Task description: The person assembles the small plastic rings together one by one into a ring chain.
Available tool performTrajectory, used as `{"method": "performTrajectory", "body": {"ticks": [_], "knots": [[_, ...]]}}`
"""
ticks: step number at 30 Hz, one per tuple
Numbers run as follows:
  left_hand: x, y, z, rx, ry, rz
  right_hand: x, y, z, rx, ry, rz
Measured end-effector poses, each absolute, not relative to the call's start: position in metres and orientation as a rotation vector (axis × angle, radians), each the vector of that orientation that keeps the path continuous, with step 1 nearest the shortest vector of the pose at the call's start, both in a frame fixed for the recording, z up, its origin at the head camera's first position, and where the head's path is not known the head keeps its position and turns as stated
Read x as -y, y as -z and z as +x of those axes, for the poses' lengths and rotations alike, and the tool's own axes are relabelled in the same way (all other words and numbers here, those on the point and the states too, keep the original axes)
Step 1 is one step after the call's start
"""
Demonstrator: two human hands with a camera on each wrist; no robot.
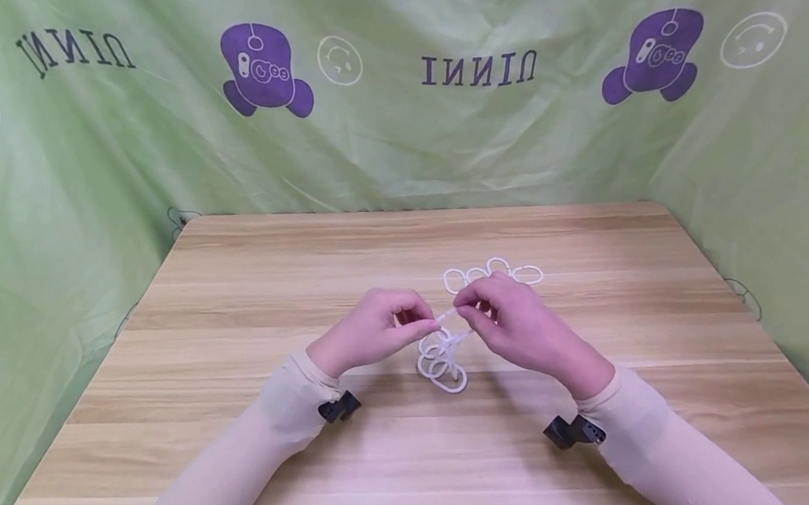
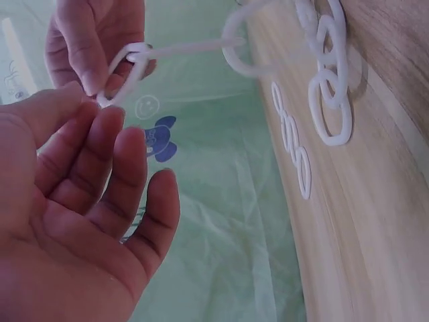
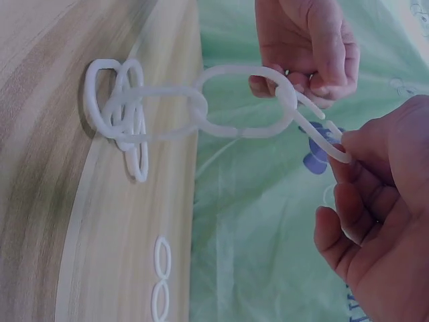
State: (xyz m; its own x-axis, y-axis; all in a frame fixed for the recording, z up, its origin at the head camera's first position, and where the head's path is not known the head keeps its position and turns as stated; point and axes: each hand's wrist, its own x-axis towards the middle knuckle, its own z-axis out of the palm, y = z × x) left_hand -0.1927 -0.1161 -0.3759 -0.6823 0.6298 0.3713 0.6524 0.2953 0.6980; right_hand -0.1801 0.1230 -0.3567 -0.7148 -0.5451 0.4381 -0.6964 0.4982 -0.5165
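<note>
Pinching a white chain's (image 3: pixel 198 107) gapped end link (image 3: pixel 320 139) above the tabletop (image 1: pixel 221 332), left hand (image 1: pixel 383 328) and right hand (image 1: pixel 518 324) appear mid-linking; the next move likely calls for closing the gap.

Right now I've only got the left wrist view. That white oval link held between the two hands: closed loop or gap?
Observer: Gap. The right wrist view shows a break in the white oval link, near the right hand.
Operator: Ok. I count three loose-looking links lying farther off on the table. Is that all?
Observer: No, the head view shows four in that far row of links.
Operator: Anything on the wrists that could snag?
Observer: Possibly. The head view shows a dark device at each wrist, such as the left wrist device.
</note>
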Motion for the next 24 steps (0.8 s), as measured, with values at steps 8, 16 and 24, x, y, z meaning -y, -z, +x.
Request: {"method": "performTrajectory", "body": {"ticks": [8, 16, 24], "knots": [[0.118, 0.373, -0.193, 2.534, 1.385, -1.141, -0.121, 0.357, -0.179, 2.373, -1.151, 1.031], [0.118, 0.374, -0.192, 2.494, 1.403, -1.143, -0.117, 0.357, -0.177, 2.353, -1.298, 0.928], [0.121, 0.375, -0.195, 2.437, 1.402, -1.118, -0.130, 0.357, -0.188, 2.406, -1.405, 0.760]]}}
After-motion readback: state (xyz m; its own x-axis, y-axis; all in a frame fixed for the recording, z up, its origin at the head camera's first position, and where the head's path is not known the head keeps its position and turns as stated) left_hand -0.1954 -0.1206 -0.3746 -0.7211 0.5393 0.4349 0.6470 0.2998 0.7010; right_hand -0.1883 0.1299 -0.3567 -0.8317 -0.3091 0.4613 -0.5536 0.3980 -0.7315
